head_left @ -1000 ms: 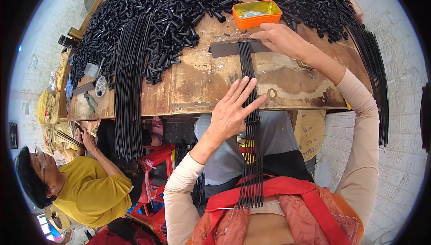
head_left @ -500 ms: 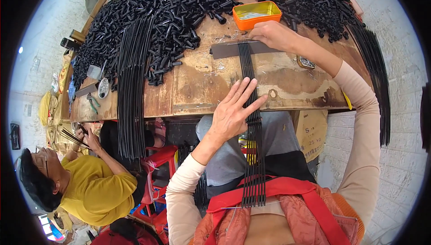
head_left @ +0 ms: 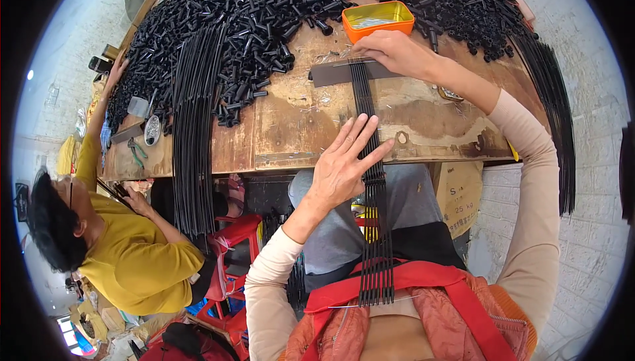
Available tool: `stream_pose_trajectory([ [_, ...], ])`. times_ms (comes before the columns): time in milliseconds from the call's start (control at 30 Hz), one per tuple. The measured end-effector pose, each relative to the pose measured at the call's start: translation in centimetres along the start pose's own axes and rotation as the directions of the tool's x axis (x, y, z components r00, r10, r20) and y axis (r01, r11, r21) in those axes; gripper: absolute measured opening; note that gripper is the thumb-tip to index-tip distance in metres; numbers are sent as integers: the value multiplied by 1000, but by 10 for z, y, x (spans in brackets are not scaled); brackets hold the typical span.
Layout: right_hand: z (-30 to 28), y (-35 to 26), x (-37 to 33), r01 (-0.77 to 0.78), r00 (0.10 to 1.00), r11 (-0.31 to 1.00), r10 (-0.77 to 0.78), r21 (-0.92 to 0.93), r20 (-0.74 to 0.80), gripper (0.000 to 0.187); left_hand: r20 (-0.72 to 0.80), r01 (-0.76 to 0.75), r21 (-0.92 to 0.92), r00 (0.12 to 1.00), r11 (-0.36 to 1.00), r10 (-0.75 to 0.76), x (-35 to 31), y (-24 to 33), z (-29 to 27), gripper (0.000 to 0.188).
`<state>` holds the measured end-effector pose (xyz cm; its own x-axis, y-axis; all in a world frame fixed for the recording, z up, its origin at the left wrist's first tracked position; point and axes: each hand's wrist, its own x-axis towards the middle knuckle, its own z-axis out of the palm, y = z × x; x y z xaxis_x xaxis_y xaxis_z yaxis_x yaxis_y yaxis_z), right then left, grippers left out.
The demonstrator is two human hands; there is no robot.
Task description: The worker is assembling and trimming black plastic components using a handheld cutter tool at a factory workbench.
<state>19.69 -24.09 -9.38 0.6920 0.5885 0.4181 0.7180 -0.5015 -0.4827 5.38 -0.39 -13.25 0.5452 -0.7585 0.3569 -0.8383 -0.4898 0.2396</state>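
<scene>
While the left hand lies flat, fingers spread, across the rods, the right hand curls by the bar, whether gripping anything I cannot tell.

**Left hand lying palm down, right hand showing farther forward**

The left hand is pointing its straight, slightly parted fingers forward, while the thumb is standing apart to the right. The left arm is bending at the elbow. The right arm is curving outward, then inward. The right hand is pointing leftward, its fingers lying close together; how tightly they are pressing, I cannot tell.
</scene>
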Motion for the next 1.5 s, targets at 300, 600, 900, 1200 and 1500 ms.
stream_pose_trajectory([
  [300, -12, 0, 0, -48, 984, 956, 96, -290, 153, 21, 3, -22, 40, 1000, 999, 22, 3, 2, 0, 85],
  [600, -19, -165, -79, -258, 853, 781, -92, 569, 513, 84, -51, 89, -7, 995, 996, -90, 24, -28, -42, 57],
  [900, -21, -197, -63, -267, 953, 781, 128, 565, 274, 20, -167, -14, -601, 980, 799, -109, 62, -75, 16, 39],
  [1200, -150, -257, -16, -176, 984, 653, 109, 737, 139, 23, 86, 100, -990, 987, 96, -139, -3, 108, -37, 24],
  [1500, -125, -302, -56, 148, 813, -10, -569, -989, 128, 67, -296, 422, -370, 791, 828, -535, 2, 94, -97, 14],
])
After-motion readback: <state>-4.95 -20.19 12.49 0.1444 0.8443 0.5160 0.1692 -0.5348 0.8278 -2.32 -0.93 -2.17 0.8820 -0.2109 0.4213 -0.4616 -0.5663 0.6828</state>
